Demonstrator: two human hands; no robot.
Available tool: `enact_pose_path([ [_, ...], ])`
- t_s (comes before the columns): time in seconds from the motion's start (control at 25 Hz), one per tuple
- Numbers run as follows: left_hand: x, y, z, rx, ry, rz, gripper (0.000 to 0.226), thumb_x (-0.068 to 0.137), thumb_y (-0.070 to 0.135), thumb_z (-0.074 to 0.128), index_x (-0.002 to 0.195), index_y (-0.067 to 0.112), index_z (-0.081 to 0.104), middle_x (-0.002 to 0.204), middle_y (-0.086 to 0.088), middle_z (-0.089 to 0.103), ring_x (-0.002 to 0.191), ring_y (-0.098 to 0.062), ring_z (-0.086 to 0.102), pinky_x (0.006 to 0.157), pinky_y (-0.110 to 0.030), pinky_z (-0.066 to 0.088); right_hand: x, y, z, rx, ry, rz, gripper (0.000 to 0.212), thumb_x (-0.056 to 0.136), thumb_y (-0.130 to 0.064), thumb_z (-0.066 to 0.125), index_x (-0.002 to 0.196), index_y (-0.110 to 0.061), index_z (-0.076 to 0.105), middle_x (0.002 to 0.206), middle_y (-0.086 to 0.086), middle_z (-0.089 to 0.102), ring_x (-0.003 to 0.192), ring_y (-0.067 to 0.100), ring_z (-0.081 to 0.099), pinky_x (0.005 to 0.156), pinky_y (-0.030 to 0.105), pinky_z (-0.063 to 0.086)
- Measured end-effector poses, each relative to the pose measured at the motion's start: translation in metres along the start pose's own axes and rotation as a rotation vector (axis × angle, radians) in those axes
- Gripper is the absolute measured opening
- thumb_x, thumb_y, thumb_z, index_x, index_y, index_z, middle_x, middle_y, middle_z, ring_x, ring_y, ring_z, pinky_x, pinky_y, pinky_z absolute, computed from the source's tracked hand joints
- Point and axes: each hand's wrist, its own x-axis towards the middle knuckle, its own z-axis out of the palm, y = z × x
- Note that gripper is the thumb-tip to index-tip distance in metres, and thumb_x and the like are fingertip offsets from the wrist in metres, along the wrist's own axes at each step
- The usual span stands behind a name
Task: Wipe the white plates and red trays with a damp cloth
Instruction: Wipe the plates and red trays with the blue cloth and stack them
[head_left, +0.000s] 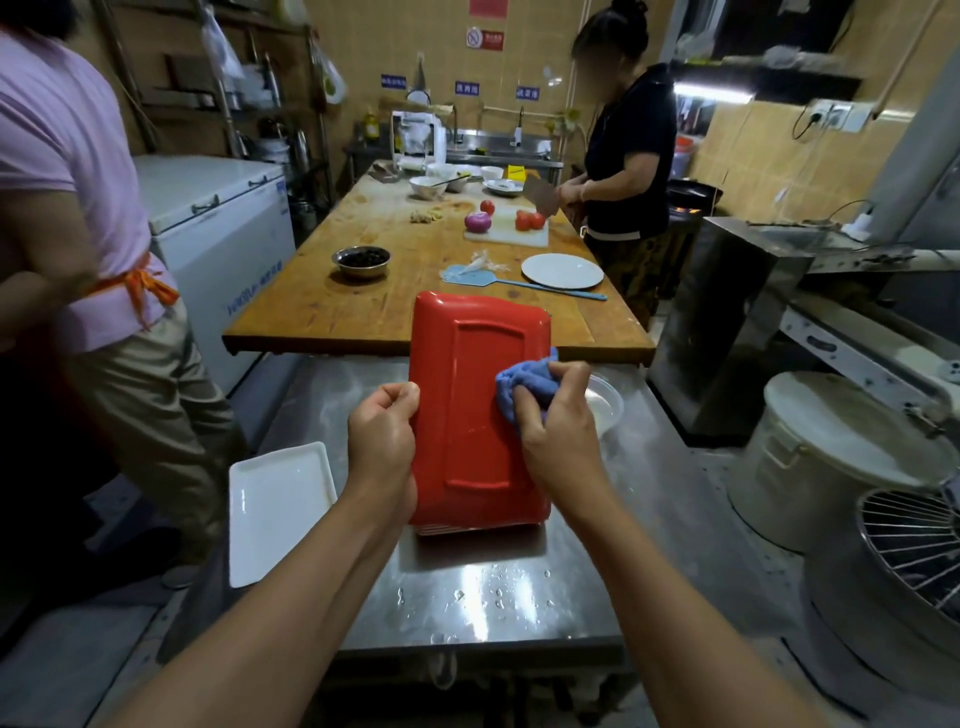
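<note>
A red tray (478, 410) is held underside up above the steel table (649, 519), gripped at its nine o'clock edge by the curled left hand (382, 434). A blue cloth (524, 384) is bunched in the closed right hand (558, 421) and pressed against the tray's three o'clock side. A white rectangular plate (275, 512) is seen at eight o'clock.

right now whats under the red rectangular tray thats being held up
Edges of stacked trays peek out beneath the red rectangular tray, on the steel table. Their count and tops are hidden.
</note>
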Motion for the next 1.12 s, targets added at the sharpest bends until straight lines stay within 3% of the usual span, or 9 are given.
enact_pose_path([
  [0.16,0.010,-0.002,0.013,-0.066,0.105,0.015,0.021,0.093,0.011,0.053,0.073,0.015,0.057,0.075,-0.007,0.062,0.074,-0.022,0.060,0.076,-0.042,0.053,-0.033,0.010,-0.008,0.038,-0.061,0.069,0.031,0.089,-0.019,0.060,0.104,-0.025,0.034,0.108,0.003,0.056,0.099,0.016,0.059,0.083,0.032,0.051],
  [0.28,0.006,-0.013,0.021,-0.135,0.099,-0.026,0.024,0.095,0.014,0.050,0.071,0.017,0.055,0.058,0.001,0.064,0.056,-0.012,0.063,0.055,-0.030,0.055,-0.025,0.008,-0.026,0.216,-0.074,0.196,0.040,0.080,-0.009,0.067,0.101,-0.025,0.037,0.092,-0.002,0.060,0.075,0.008,0.063,0.060,0.026,0.054],
  [0.36,0.005,-0.021,0.021,-0.168,0.034,-0.077,0.024,0.097,0.016,0.046,0.074,0.017,0.053,0.057,0.002,0.064,0.054,-0.010,0.063,0.053,-0.028,0.053,-0.013,0.007,-0.034,0.305,-0.081,0.291,0.042,0.075,0.001,0.065,0.099,-0.020,0.037,0.080,0.005,0.060,0.056,0.012,0.057,0.041,0.024,0.046],
  [0.52,0.017,-0.009,0.003,0.077,-0.246,-0.162,0.015,0.095,0.031,0.050,0.098,0.017,0.055,0.086,-0.002,0.065,0.074,-0.016,0.064,0.066,-0.034,0.053,-0.004,0.012,-0.045,0.241,-0.114,0.287,0.044,0.069,0.007,0.065,0.091,-0.020,0.038,0.074,0.011,0.060,0.057,0.017,0.056,0.043,0.026,0.046],
  [0.68,0.038,0.038,-0.002,0.535,-0.330,0.135,0.080,0.070,0.042,0.077,0.136,0.021,0.036,0.118,0.002,0.056,0.100,-0.012,0.059,0.077,-0.027,0.046,0.007,0.012,-0.067,0.125,-0.266,0.132,0.047,0.065,0.010,0.066,0.088,-0.022,0.039,0.071,0.003,0.055,0.046,-0.001,0.054,0.041,0.015,0.043],
  [0.76,0.044,0.061,0.004,0.674,-0.511,0.178,0.081,0.058,0.043,0.083,0.128,0.022,0.047,0.111,0.004,0.063,0.090,-0.009,0.067,0.068,-0.018,0.050,0.015,0.010,-0.078,0.098,-0.388,0.072,0.048,0.066,0.013,0.065,0.089,-0.020,0.039,0.068,0.004,0.053,0.041,-0.002,0.050,0.038,0.014,0.039],
  [0.88,0.046,0.076,0.010,0.808,-0.700,0.101,0.062,0.054,0.034,0.086,0.108,0.014,0.063,0.097,-0.009,0.072,0.080,-0.020,0.072,0.061,-0.023,0.056,0.026,0.008,-0.087,0.052,-0.504,0.035,0.048,0.067,0.013,0.064,0.091,-0.019,0.039,0.070,0.005,0.054,0.040,0.001,0.047,0.037,0.017,0.039],
  [1.0,0.043,0.070,0.008,0.667,-0.709,0.084,0.052,0.057,0.021,0.080,0.105,0.012,0.065,0.093,-0.009,0.073,0.081,-0.025,0.071,0.063,-0.029,0.057,0.036,0.004,-0.088,-0.014,-0.484,-0.029,0.045,0.069,0.007,0.067,0.093,-0.020,0.040,0.071,0.005,0.055,0.047,0.004,0.051,0.042,0.020,0.043],
  [1.12,0.034,0.059,0.007,0.543,-0.650,0.101,0.046,0.056,0.019,0.078,0.100,0.017,0.065,0.085,-0.001,0.074,0.075,-0.019,0.072,0.058,-0.024,0.056,0.044,-0.005,-0.075,-0.132,-0.406,-0.111,0.041,0.073,-0.008,0.070,0.101,-0.019,0.041,0.080,0.004,0.057,0.065,0.015,0.055,0.059,0.035,0.049],
])
